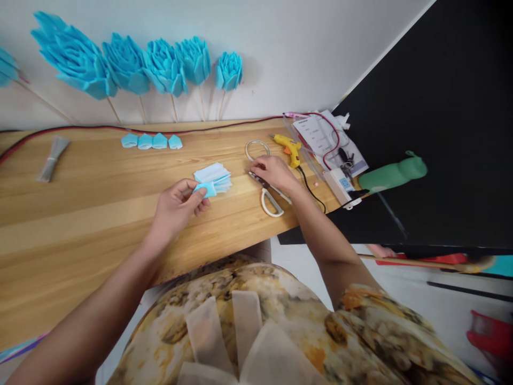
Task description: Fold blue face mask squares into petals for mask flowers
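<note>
My left hand (180, 206) pinches a small folded light-blue piece (206, 189) between thumb and fingers. Just behind that piece lies a fanned stack of thin white and pale-blue sheets (214, 174). My right hand (274, 172) is closed, fingertips bunched low over the wood; whatever they grip, if anything, is hidden. Under this hand lie scissors with white handles (272, 206), partly covered by it. A white ring-shaped thing (258, 144) sits right behind my right fingers. Further back, several folded blue pieces (152, 141) stand in a row.
Several blue fabric-like flowers on sticks (164, 67) lean along the wall. On the wooden table (100, 214) are a yellow glue gun (288, 147), grey strips tied together (53, 159), papers (320, 133), a white power strip (340, 184), keys (347, 160) and a green bottle (393, 172).
</note>
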{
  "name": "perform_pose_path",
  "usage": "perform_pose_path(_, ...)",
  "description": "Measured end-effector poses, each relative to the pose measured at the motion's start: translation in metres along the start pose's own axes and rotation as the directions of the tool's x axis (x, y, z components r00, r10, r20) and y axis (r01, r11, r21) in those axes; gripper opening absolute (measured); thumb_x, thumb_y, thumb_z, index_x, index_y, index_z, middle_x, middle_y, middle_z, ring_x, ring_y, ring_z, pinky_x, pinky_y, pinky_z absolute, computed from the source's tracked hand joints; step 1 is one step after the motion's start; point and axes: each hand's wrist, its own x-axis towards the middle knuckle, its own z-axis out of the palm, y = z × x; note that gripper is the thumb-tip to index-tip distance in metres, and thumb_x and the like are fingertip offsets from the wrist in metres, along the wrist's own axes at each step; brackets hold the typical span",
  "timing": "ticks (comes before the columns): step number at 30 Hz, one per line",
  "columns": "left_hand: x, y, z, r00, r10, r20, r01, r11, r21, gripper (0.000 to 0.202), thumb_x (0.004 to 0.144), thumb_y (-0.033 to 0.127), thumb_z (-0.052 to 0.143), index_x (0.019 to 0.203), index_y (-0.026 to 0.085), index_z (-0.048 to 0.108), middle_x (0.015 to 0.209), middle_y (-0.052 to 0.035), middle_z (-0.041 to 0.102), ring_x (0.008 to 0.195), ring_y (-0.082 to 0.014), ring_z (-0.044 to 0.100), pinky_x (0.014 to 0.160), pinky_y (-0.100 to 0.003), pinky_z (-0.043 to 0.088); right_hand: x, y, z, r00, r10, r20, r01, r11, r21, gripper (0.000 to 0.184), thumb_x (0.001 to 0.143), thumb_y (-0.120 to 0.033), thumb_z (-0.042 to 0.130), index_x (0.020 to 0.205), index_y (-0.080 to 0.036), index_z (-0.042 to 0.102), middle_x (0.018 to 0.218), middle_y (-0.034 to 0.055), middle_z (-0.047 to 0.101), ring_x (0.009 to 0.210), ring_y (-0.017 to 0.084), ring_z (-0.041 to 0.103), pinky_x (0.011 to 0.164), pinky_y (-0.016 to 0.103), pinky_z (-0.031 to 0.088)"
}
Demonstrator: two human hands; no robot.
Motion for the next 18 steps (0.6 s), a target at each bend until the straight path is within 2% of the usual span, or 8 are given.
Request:
perform_pose_path(7,-0.001,0.002,0.001,1.000,-0.015,-0.015,0.015,1.000,-0.013,0.010,0.079,0.022,0.067,0.073,0.016,0.061,0.059,0.0004,0.067,0.048,-0.0085,0.056,0.046,-0.019,0.045,0.001,0.005,0.012,0.995,-0.019,-0.095,0.019,1.000,0.003,0.014,0.089,-0.019,0.058,0.084,-0.017,0.071,0.087,0.0054,0.073,0.076,0.017,0.058,0.070,0.029,0.039)
perform_pose_path(18,0.001,-0.002,0.001,1.000,-0.008,-0.021,0.008,1.000,-0.007,0.008,0.080,0.019,0.066,0.073,0.017,0.062,0.059,0.0002,0.067,0.048,-0.0089,0.056,0.046,-0.019,0.045,-0.008,0.007,0.027,0.978,0.003,-0.209,-0.010,0.999,-0.032,0.019,0.096,-0.020,0.049,0.092,-0.018,0.067,0.095,0.0089,0.073,0.089,0.022,0.064,0.079,0.031,0.043)
